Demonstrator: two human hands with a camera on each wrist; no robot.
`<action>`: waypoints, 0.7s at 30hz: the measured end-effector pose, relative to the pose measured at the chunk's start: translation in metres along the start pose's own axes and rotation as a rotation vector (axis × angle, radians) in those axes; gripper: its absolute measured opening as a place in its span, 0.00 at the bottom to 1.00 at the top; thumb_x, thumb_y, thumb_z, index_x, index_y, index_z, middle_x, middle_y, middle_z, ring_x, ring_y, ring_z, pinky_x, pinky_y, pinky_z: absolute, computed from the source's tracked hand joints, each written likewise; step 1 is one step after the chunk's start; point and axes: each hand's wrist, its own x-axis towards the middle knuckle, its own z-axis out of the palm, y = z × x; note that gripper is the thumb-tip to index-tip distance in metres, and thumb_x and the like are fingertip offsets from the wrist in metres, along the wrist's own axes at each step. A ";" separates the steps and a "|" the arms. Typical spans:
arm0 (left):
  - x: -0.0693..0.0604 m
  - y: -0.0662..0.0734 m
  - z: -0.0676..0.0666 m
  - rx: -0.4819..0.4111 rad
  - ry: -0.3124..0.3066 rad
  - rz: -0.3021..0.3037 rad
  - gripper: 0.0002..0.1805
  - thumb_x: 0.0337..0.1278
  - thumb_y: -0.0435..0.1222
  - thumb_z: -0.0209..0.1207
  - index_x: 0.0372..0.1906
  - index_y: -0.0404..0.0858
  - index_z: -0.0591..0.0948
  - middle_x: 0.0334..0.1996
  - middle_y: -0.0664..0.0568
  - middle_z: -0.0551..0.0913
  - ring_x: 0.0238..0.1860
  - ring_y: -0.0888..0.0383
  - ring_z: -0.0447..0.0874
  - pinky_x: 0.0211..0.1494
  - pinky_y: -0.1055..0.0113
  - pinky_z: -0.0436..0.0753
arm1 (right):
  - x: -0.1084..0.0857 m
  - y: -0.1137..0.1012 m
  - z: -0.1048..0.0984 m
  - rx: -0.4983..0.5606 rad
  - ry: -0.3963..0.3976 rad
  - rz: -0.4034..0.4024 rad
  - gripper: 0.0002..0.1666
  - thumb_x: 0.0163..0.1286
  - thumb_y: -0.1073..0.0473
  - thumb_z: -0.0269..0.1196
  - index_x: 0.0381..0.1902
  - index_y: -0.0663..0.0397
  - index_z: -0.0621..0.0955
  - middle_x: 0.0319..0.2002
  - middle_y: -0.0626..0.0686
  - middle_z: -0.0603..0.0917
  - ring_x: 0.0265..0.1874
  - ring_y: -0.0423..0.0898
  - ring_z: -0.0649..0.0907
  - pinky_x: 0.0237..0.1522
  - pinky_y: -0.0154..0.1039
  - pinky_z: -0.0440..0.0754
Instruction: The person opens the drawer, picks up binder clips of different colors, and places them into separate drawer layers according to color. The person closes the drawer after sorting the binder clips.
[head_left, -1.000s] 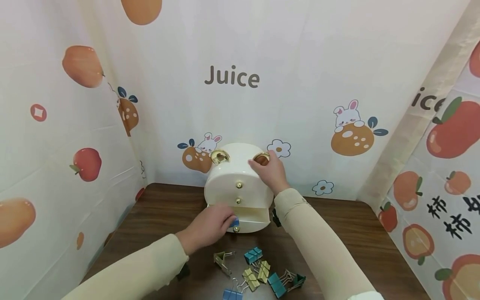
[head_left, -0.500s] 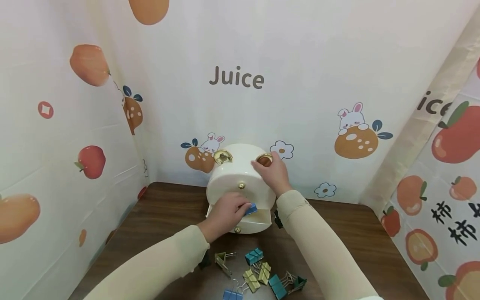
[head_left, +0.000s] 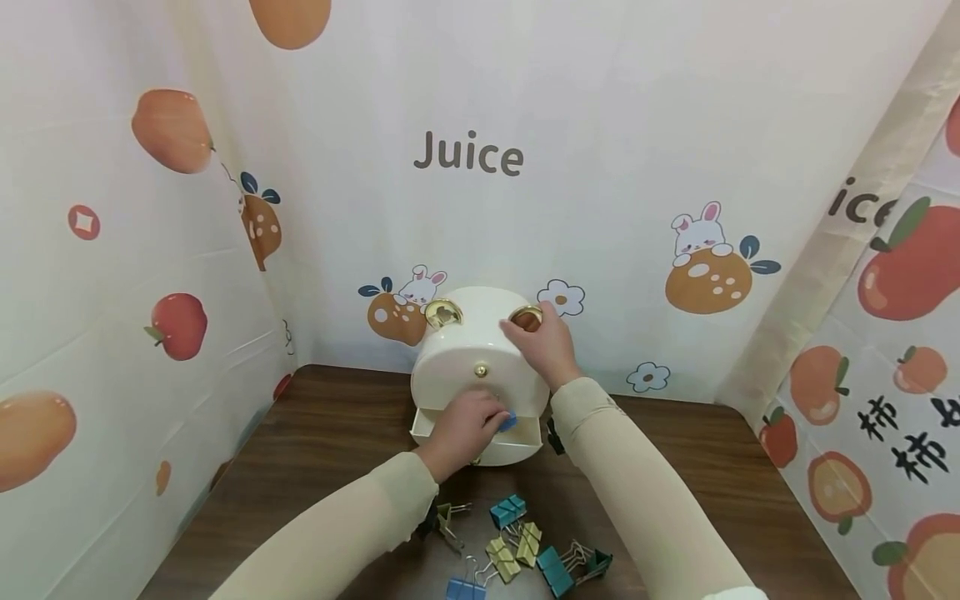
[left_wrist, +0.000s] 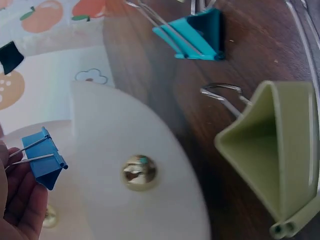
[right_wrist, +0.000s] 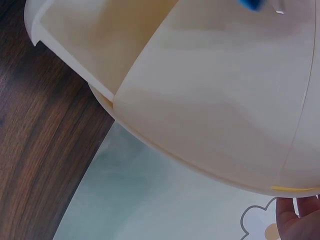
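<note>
A white rounded drawer box (head_left: 442, 367) with gold knobs stands at the back of the table. Its bottom drawer (head_left: 517, 453) is pulled out. Over that drawer, my left hand (head_left: 465, 427) pinches a blue binder clip (left_wrist: 43, 157) by its wire handles, the clip's body clear of the fingers in the left wrist view. My right hand (head_left: 551, 346) grips the gold-rimmed round ear (head_left: 527, 317) at the box's top right. In the right wrist view only some fingertips (right_wrist: 286, 212) of that hand show, at the lower right corner.
On the table in front of the box lie several binder clips: a teal one (head_left: 508, 510), a yellow one (head_left: 502, 560), a blue one (head_left: 465, 590) and an olive one (left_wrist: 295, 150) among them. A printed curtain (head_left: 600, 167) hangs close behind the box.
My left hand has moved right and up with the blue binder clip, from the drawer's front knob to over the open drawer. The right hand has stayed on the ear.
</note>
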 end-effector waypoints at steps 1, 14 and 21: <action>0.000 -0.001 0.002 0.013 -0.008 -0.001 0.10 0.73 0.43 0.61 0.38 0.47 0.89 0.34 0.60 0.82 0.38 0.60 0.79 0.50 0.61 0.80 | 0.000 0.000 0.000 0.001 0.001 -0.001 0.36 0.64 0.32 0.70 0.55 0.49 0.72 0.38 0.54 0.82 0.34 0.52 0.82 0.33 0.47 0.82; -0.001 0.002 0.017 0.253 -0.108 0.121 0.08 0.71 0.44 0.63 0.37 0.47 0.88 0.32 0.60 0.84 0.36 0.59 0.81 0.48 0.60 0.81 | 0.001 0.000 0.000 0.014 -0.008 0.016 0.37 0.63 0.32 0.70 0.56 0.49 0.72 0.40 0.54 0.82 0.36 0.52 0.83 0.34 0.47 0.83; -0.004 0.000 0.024 0.189 -0.164 0.071 0.08 0.71 0.43 0.64 0.33 0.47 0.85 0.28 0.62 0.81 0.30 0.62 0.77 0.40 0.62 0.79 | 0.002 0.001 0.000 0.016 -0.009 0.020 0.36 0.63 0.32 0.70 0.55 0.49 0.72 0.40 0.54 0.82 0.36 0.52 0.83 0.33 0.47 0.83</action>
